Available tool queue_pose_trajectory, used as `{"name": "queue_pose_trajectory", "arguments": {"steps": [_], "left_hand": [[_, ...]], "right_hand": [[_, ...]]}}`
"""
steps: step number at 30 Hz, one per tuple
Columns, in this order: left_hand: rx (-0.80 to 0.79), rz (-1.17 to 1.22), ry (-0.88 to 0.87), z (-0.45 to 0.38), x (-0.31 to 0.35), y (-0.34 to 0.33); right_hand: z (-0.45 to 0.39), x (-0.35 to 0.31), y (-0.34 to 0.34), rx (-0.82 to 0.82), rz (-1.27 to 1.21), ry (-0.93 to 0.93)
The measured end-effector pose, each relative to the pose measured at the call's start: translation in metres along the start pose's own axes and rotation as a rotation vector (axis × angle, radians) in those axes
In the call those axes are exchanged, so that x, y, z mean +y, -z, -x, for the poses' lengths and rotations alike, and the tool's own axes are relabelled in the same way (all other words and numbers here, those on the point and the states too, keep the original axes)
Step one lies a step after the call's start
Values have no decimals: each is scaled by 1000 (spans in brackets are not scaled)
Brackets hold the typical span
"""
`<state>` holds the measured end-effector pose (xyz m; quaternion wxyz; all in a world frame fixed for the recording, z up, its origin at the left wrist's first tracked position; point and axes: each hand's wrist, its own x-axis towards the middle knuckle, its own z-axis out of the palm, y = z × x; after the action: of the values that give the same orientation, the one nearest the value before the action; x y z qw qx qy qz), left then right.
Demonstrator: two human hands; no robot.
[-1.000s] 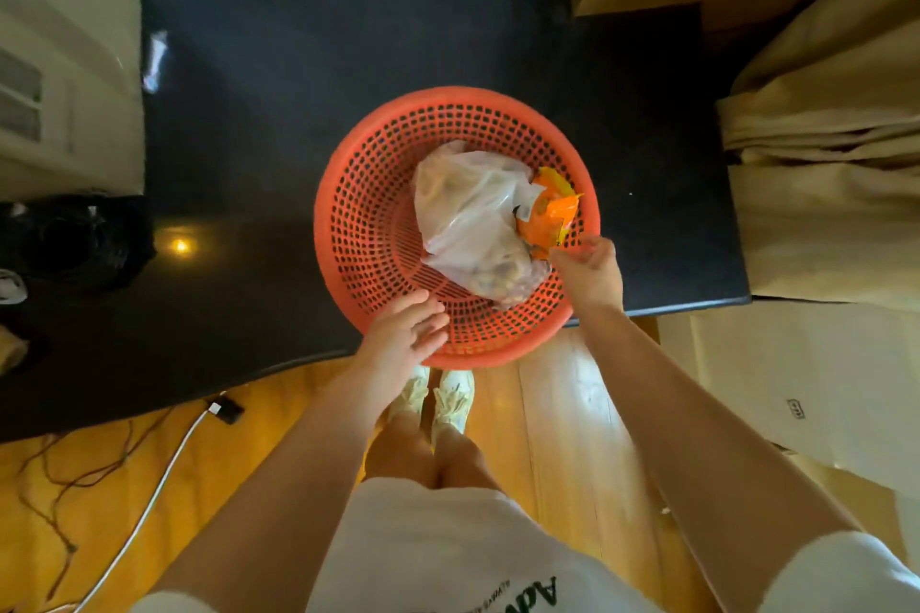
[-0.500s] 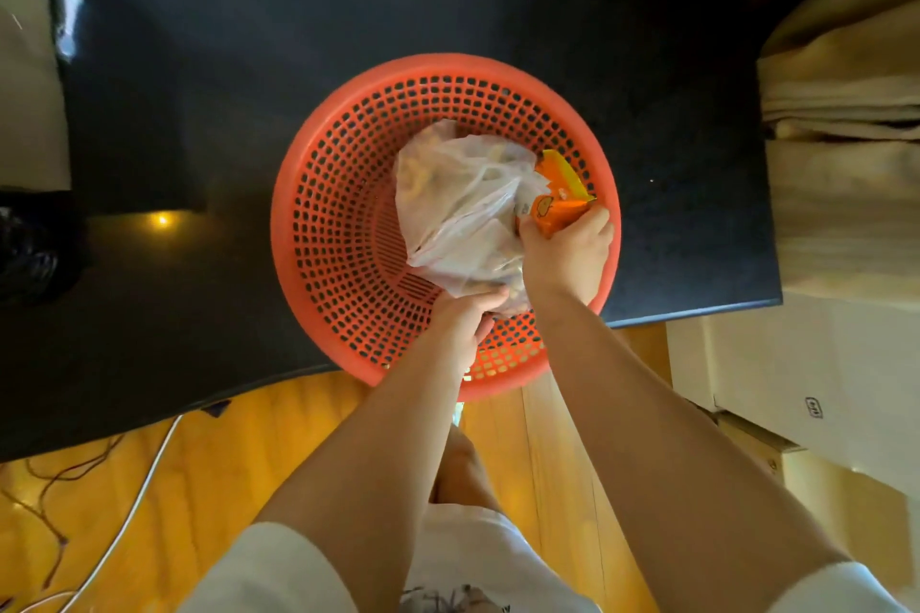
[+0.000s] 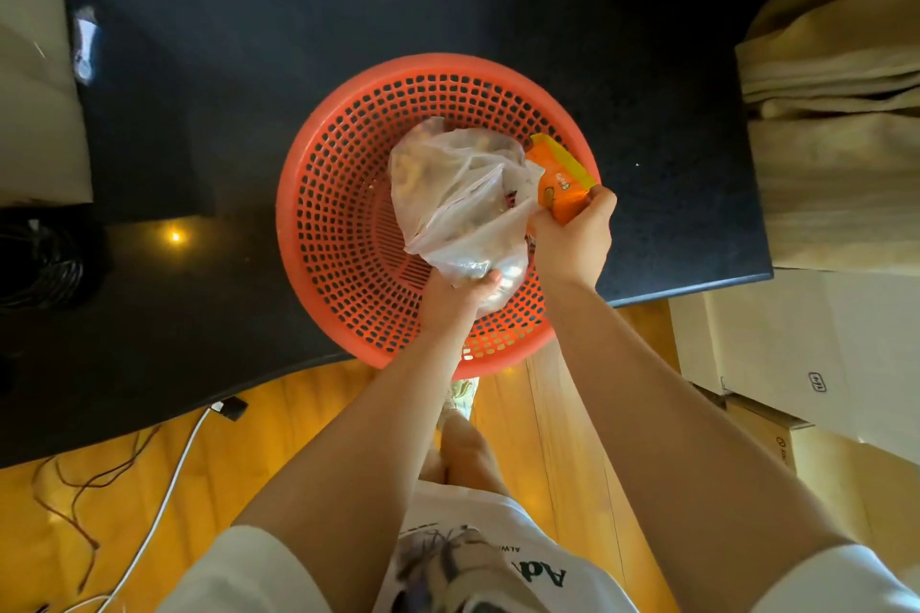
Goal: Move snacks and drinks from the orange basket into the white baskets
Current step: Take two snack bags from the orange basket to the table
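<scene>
**Both hands already on the load; the lift goes straight up from the near-right of the basket**

The left hand [image 3: 455,301] is reached into the orange basket [image 3: 338,194] from its near side, fingers curled under and around the near, lower end of a clear plastic bag [image 3: 458,194]. The right hand [image 3: 572,239] sits just to its right, at the right-hand rim, fingers and thumb closed round an orange snack packet [image 3: 560,187]. The two hands are close beside each other but hold separate things; they do not touch.

From the left hand the bag runs away toward the far side and a little left, its bulk lying across the middle of the basket floor, so its long axis goes near to far. The grip is at one end only, and I judge the far end will sag and swing when raised. The bag's contents look pale and lumpy; what they are cannot be made out.

From the right hand the packet points far and slightly left, leaning against the basket's right wall and touching the bag's right edge. It looks light and stiff enough to come out cleanly.

The basket stands on a dark bench [image 3: 298,40], its near rim overhanging the near edge above a wooden floor [image 3: 298,438]. No white baskets are in view, so which way the hands must carry their load cannot be told. Boxes [image 3: 796,363] stand at the right, cables [image 3: 149,488] lie on the floor at the left.
</scene>
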<state>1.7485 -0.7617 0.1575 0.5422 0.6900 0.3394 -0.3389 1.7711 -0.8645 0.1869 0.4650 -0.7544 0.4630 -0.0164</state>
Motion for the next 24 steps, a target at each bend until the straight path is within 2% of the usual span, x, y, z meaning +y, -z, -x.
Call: {"name": "queue_pose_trajectory", "arguments": {"steps": [3,6,9,12,17,19,24], "left_hand": [[-165,139,-224,17,3,23],[-213,194,-273,35,14,46],[-249,187,-331,56,25,68],[-360,218,-367,82,36,87],[-607,156,-325,106,42,113],[-620,82,-317,107,44,119],[-782,-115,-306,118,48,126]], "right_hand": [[10,-3,23,-68,-153,-45],[27,-2,51,-171,-364,-83],[51,3,78,-208,-550,-139],[81,10,104,-223,-777,-238],[143,22,135,-177,-1039,-282],[159,23,139,-189,-1079,-272],[220,39,140,41,-1085,-255]]}}
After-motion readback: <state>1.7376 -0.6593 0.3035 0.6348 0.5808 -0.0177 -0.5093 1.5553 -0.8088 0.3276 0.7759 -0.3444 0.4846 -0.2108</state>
